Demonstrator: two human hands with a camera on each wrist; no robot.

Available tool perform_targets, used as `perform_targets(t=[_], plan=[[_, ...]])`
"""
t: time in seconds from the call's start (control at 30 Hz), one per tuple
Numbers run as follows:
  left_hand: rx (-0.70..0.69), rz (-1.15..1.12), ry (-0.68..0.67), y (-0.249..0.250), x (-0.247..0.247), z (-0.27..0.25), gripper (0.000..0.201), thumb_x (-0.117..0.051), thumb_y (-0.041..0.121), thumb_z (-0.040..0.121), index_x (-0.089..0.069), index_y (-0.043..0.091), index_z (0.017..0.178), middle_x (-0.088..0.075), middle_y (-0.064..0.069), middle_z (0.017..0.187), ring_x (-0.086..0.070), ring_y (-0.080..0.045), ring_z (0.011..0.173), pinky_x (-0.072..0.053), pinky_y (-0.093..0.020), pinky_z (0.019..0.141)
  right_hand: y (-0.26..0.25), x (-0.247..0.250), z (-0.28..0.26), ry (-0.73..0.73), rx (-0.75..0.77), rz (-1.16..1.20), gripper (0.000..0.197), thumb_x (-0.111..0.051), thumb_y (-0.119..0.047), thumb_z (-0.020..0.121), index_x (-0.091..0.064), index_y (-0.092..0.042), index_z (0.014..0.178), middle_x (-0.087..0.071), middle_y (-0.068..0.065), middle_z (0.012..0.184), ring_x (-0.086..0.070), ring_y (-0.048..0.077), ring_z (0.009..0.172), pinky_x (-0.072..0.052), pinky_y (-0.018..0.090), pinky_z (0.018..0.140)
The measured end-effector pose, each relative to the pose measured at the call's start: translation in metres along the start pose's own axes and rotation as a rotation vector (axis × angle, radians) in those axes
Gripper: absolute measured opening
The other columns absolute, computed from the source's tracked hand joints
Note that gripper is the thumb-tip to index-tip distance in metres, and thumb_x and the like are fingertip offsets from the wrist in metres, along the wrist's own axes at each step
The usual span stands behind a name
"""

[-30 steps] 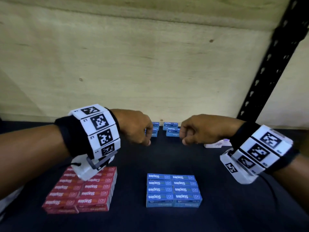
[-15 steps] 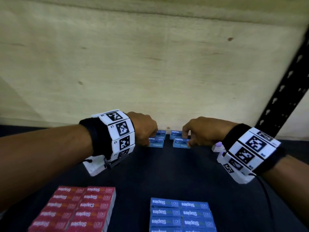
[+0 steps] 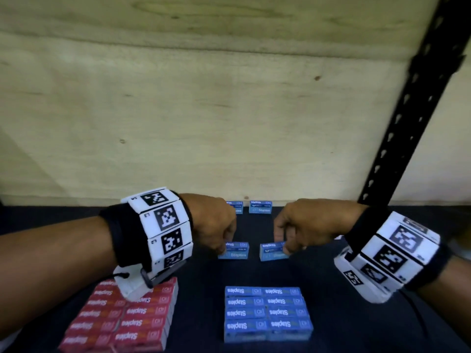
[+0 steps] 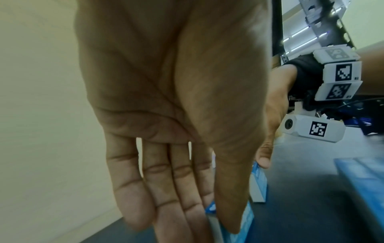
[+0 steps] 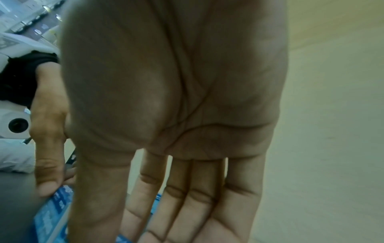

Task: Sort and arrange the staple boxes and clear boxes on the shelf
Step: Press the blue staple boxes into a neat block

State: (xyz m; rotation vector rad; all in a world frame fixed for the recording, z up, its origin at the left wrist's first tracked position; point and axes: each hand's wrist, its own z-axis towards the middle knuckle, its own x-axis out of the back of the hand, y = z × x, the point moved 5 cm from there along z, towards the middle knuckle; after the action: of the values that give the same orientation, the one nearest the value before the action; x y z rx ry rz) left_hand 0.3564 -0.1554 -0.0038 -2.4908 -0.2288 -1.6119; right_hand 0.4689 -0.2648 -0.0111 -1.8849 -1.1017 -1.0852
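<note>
Staple boxes, small and blue with white "Staples" lettering, sit on a dark shelf. The left hand (image 3: 214, 222) pinches one blue box (image 3: 235, 250); the right hand (image 3: 303, 224) pinches another (image 3: 271, 252) just beside it, mid-shelf. Two more blue boxes (image 3: 260, 207) stay at the back edge against the wooden wall (image 3: 204, 123). Half a second ago both hands were at that back edge; the held boxes have since come forward. Near the front edge lie a blue block (image 3: 267, 313) and a red block (image 3: 127, 319).

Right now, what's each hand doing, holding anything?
Left hand: pinches a blue staple box.
Right hand: pinches another blue staple box.
</note>
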Motion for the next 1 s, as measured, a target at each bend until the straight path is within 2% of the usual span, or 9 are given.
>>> perform_targets(t=[0.1,0.17,0.27,0.5,0.6,0.67,0.73,0.8,1.0], plan=[[-0.010,0.010,-0.029,0.009,-0.007,-0.012,0.025,-0.067,0.034,0.090,-0.068,0.022,0.111,-0.066,0.009,0.093,-0.059,-0.011,0.088,-0.048,-0.026,0.078,-0.004,-0.009,-0.015,-0.010,0.002,0.035,0.010,-0.073,-0.027,0.087,-0.067,-0.027,0.096,-0.075,-0.001,0.086,-0.061,0.004,0.064,-0.043,0.017,0.062],[-0.013,0.024,-0.031,0.014,-0.010,-0.017,0.025,-0.067,0.034,0.089,-0.068,0.022,0.111,-0.070,0.005,0.101,-0.061,-0.012,0.088,-0.048,-0.025,0.076,-0.006,-0.013,-0.025,-0.013,0.000,0.042,0.010,-0.072,-0.028,0.087,-0.068,-0.027,0.096,-0.072,-0.004,0.081,-0.059,0.002,0.062,-0.039,0.014,0.057],[-0.020,0.024,-0.045,0.019,-0.014,-0.025,0.023,-0.068,0.035,0.088,-0.069,0.023,0.108,-0.072,0.004,0.099,-0.065,-0.014,0.088,-0.050,-0.025,0.075,-0.009,-0.019,-0.037,-0.022,0.012,0.044,0.012,-0.072,-0.027,0.087,-0.068,-0.025,0.098,-0.070,-0.007,0.079,-0.060,0.002,0.062,-0.037,0.008,0.054],[-0.015,-0.023,-0.107,0.023,-0.022,-0.036,0.022,-0.067,0.032,0.088,-0.069,0.023,0.108,-0.074,0.000,0.099,-0.069,-0.016,0.093,-0.052,-0.024,0.075,-0.012,-0.027,-0.053,-0.073,0.011,0.109,0.014,-0.072,-0.025,0.088,-0.070,-0.022,0.101,-0.074,-0.008,0.084,-0.060,0.002,0.064,-0.042,0.013,0.063],[-0.002,-0.046,-0.134,0.023,-0.022,-0.039,0.023,-0.064,0.025,0.088,-0.069,0.024,0.110,-0.074,0.002,0.100,-0.068,-0.014,0.094,-0.056,-0.028,0.084,-0.012,-0.028,-0.056,-0.090,0.000,0.108,0.015,-0.068,-0.027,0.090,-0.070,-0.023,0.105,-0.076,-0.003,0.094,-0.061,0.001,0.066,-0.044,0.015,0.068],[-0.003,-0.098,-0.157,0.025,-0.020,-0.040,0.025,-0.060,0.017,0.089,-0.068,0.023,0.112,-0.074,0.001,0.102,-0.068,-0.012,0.088,-0.055,-0.028,0.086,-0.013,-0.028,-0.056,-0.093,-0.001,0.107,0.014,-0.064,-0.024,0.092,-0.069,-0.024,0.105,-0.075,-0.002,0.092,-0.062,0.001,0.069,-0.046,0.016,0.072],[-0.012,-0.153,-0.179,0.029,-0.020,-0.039,0.027,-0.054,0.010,0.093,-0.067,0.019,0.115,-0.074,0.001,0.103,-0.065,-0.008,0.078,-0.053,-0.025,0.083,-0.017,-0.029,-0.055,-0.109,0.011,0.118,0.015,-0.059,-0.020,0.095,-0.068,-0.022,0.107,-0.073,-0.006,0.089,-0.063,0.004,0.073,-0.048,0.016,0.075],[-0.025,-0.174,-0.180,0.033,-0.018,-0.037,0.026,-0.052,0.010,0.095,-0.066,0.018,0.115,-0.074,0.002,0.102,-0.063,-0.005,0.072,-0.052,-0.024,0.082,-0.020,-0.028,-0.052,-0.122,0.021,0.120,0.016,-0.057,-0.018,0.096,-0.068,-0.021,0.108,-0.071,-0.007,0.088,-0.064,0.005,0.075,-0.050,0.019,0.079],[-0.033,-0.165,-0.173,0.036,-0.017,-0.031,0.022,-0.052,0.017,0.097,-0.066,0.020,0.114,-0.075,0.002,0.099,-0.061,-0.005,0.067,-0.053,-0.025,0.080,-0.022,-0.027,-0.043,-0.145,0.008,0.104,0.015,-0.058,-0.022,0.095,-0.067,-0.021,0.106,-0.071,-0.005,0.089,-0.064,0.008,0.075,-0.048,0.017,0.072]])
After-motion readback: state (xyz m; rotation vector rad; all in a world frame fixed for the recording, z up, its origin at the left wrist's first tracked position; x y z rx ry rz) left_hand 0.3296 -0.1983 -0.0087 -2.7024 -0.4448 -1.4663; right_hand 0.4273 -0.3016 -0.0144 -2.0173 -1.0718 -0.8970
